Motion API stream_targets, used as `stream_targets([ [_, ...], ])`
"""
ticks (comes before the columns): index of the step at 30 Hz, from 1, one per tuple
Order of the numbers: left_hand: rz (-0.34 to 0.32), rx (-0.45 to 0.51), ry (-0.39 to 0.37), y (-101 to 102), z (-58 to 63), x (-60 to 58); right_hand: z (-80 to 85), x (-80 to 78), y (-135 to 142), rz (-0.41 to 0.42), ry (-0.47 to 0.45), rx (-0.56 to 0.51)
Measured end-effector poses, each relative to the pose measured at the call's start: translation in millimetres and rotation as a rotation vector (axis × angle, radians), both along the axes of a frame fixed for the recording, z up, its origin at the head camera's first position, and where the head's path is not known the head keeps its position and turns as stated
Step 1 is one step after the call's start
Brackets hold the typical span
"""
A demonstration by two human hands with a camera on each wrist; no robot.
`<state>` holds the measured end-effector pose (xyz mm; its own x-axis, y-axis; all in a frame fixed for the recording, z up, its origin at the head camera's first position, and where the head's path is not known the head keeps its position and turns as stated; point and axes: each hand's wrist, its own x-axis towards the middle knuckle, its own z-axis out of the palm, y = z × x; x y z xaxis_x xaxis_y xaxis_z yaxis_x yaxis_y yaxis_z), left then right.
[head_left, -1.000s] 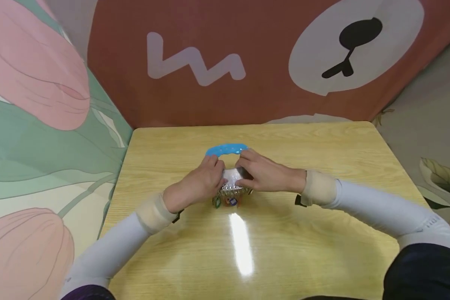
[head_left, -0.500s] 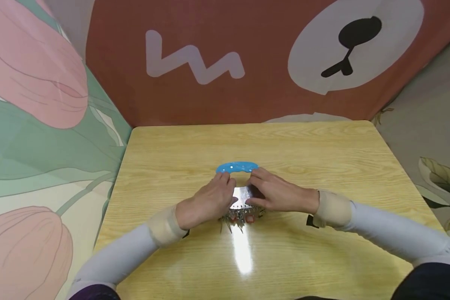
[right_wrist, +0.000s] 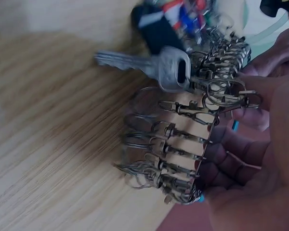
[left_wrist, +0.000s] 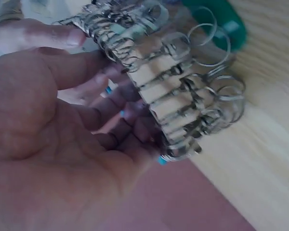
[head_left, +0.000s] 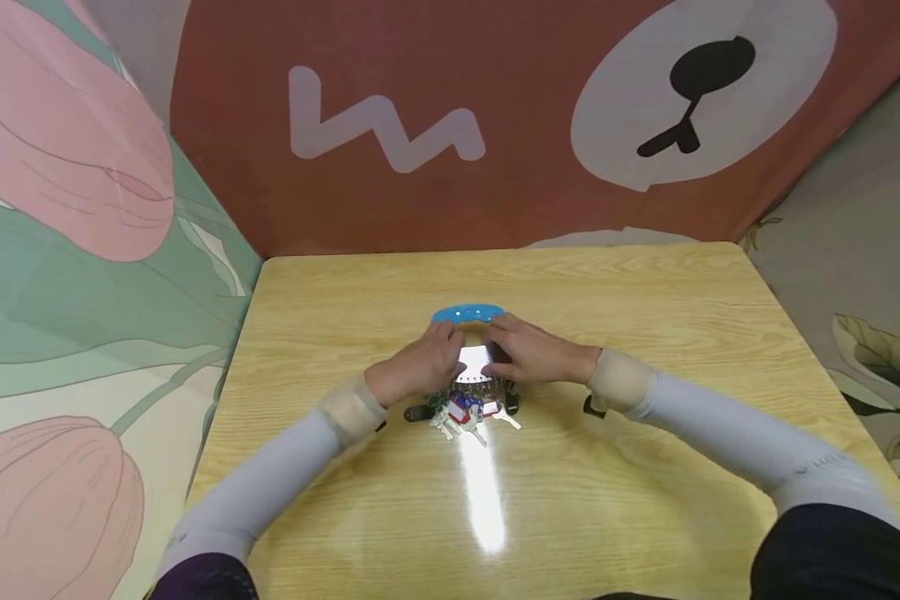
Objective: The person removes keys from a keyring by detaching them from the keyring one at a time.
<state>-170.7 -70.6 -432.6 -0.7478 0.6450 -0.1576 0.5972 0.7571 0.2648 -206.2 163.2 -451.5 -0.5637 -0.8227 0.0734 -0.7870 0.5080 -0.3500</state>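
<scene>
Both hands hold a key rack in the head view: a shiny metal plate (head_left: 473, 364) with a blue handle (head_left: 468, 314) at its far edge. Its left end is gripped by my left hand (head_left: 420, 360), thumb on the near face. My right hand (head_left: 542, 350) grips the right end likewise. A row of metal clasps with split rings (left_wrist: 183, 82) lines the lower edge, several rings bare. Keys and coloured tags (head_left: 465, 412) hang toward me. The right wrist view shows a silver key (right_wrist: 171, 70) and a black fob (right_wrist: 156, 29). My fingertips are partly hidden behind the plate.
A light wood table (head_left: 607, 483) lies under the hands, with a bright light reflection (head_left: 482, 492) on it. A brown printed wall (head_left: 390, 208) stands at the back edge. Flower-patterned walls (head_left: 67, 350) flank the left and right sides.
Both hands moved the key rack toward me and to the right, then back away a little. The keys swung and now fan outward toward me.
</scene>
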Motion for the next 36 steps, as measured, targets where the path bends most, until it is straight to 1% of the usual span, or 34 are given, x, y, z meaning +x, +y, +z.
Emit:
stream_targets([
  [4, -0.029, 0.008, -0.009, -2, -8.6, -12.6, -11.1, -14.5, -1, -0.003, -0.035, 0.028],
  [7, -0.021, 0.017, -0.03, -2, -14.2, -19.8, -18.4, -23.8, -2, -0.002, -0.043, 0.039],
  [10, -0.015, 0.033, -0.034, -1, -18.5, -25.9, -22.0, -29.8, -2, -0.007, -0.046, 0.037],
  [13, -0.03, 0.057, -0.014, -3, -22.2, -30.5, -23.1, -33.0, -3, -0.008, -0.058, 0.029],
  [17, -0.048, 0.084, -0.014, -6, -28.5, -37.0, -26.4, -35.5, -3, -0.012, -0.066, 0.028],
  [21, -0.076, 0.121, -0.032, -12, -34.0, -46.1, -29.7, -35.7, -1, -0.02, -0.06, 0.023],
  [23, -0.067, 0.168, -0.058, -17, -33.7, -48.4, -29.6, -34.7, -1, -0.022, -0.045, 0.021],
  [27, -0.01, 0.297, -0.097, -27, -28.4, -47.5, -26.3, -31.6, -2, -0.035, 0.018, 0.001],
  [30, 0.033, 0.362, -0.08, -33, -24.0, -43.5, -20.2, -25.2, -6, -0.065, 0.061, -0.035],
  [33, 0.07, 0.386, -0.053, -38, -19.9, -37.3, -10.4, -12.6, -15, -0.091, 0.047, -0.078],
  [34, 0.084, 0.38, -0.043, -40, -19.3, -35.0, -7.2, -7.4, -18, -0.101, 0.028, -0.086],
  [36, 0.121, 0.375, -0.047, -42, -16.8, -29.1, -2.9, 2.7, -27, -0.11, -0.011, -0.098],
])
